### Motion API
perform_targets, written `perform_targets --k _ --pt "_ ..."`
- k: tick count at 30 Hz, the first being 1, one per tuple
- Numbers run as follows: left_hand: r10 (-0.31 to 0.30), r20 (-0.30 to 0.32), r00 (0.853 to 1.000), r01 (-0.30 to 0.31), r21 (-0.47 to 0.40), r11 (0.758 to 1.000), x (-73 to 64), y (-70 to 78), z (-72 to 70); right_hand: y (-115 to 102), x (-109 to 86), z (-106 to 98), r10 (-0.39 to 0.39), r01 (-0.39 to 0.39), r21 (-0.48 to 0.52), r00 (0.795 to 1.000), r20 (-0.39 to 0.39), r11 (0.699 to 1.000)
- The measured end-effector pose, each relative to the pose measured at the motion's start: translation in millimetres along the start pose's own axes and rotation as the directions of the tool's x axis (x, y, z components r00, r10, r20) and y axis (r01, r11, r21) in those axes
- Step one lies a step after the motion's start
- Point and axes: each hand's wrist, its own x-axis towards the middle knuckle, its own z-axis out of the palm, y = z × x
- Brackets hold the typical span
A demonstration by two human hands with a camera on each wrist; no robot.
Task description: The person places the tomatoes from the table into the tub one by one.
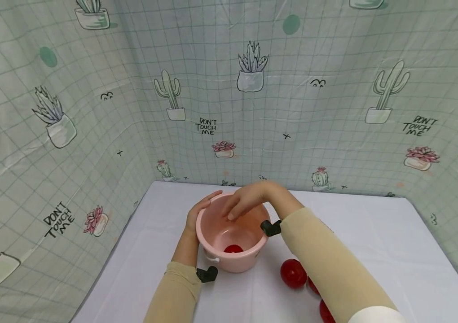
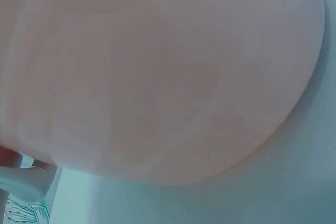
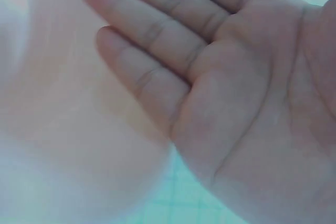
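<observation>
A pink bucket with a white handle lug on its near left side stands on the white tabletop. Inside, at the bottom, lies a round red fruit, partly hidden by the near wall. My left hand rests against the bucket's left side, its fingers stretched along the rim. Its wrist view is mostly filled by the bucket wall. Over the bucket's mouth, my right hand reaches in from the far right, fingers pointing down. In the right wrist view the palm faces the camera with nothing in it.
Right of the bucket sits another red fruit, with two more partly covered by my right sleeve. A cactus-print cloth hangs round the back and sides of the white table.
</observation>
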Motion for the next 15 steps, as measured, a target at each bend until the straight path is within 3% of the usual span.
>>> perform_targets --k 3,8,10,15 --pt "0.003 -0.008 1.0 -0.003 0.016 1.0 1.1 -2.2 -1.0 6.8 -18.8 -0.5 -0.032 0.027 -0.079 0.998 -0.058 0.997" --pt "0.037 0.007 0.999 -0.038 0.024 0.999 0.3 -2.4 -1.2 28.8 -51.2 13.5 -0.125 0.131 0.028 0.98 -0.155 0.991" --pt "0.039 0.015 0.999 -0.039 0.024 0.999 -0.6 -2.0 -1.0 42.9 -65.1 24.5 -0.189 0.216 0.102 0.955 -0.227 0.971" --pt "0.036 0.039 0.999 -0.037 0.033 0.999 -1.2 -0.6 0.2 83.9 -107.9 59.6 -0.286 0.381 0.161 0.86 -0.422 0.91"
